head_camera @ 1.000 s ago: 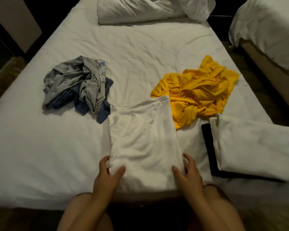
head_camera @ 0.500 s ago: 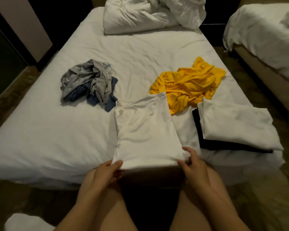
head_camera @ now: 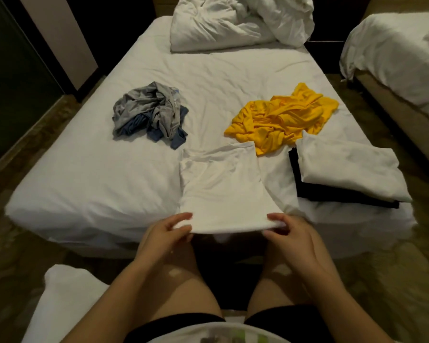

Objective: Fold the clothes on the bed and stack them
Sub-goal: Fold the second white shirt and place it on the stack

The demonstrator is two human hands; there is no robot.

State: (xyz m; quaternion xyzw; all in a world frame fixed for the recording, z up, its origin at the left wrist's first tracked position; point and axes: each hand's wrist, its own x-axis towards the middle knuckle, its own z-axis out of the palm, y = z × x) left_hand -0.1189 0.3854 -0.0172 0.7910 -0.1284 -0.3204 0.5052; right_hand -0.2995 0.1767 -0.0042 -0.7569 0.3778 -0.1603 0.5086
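- A partly folded white cotton shirt point(head_camera: 222, 189) lies at the foot of the white-sheeted bed point(head_camera: 84, 184), its far end on the mattress and its near edge raised just past the bed's edge.
- The left hand point(head_camera: 164, 235) pinches the shirt's near left corner, thumb on top and fingers curled beneath.
- The right hand point(head_camera: 291, 233) pinches the near right corner the same way. The two hands are apart, one at each end of that edge.
- To the right of the shirt, near the bed's corner, sits a stack: a folded white garment point(head_camera: 349, 169) on top of a folded black garment point(head_camera: 307, 193) whose left and near edges show.
- A crumpled yellow garment point(head_camera: 280, 122) lies unfolded just beyond the shirt and the stack, and its near part touches both.
- Well to the left, mid-bed, is a rumpled heap of grey and blue clothes point(head_camera: 149, 112), also unfolded.
- A bunched white duvet point(head_camera: 233, 23) is piled at the head of the bed.
- A second white-covered bed point(head_camera: 394, 58) stands at the right, and a white pillow point(head_camera: 67, 300) lies on the floor by the person's left knee.
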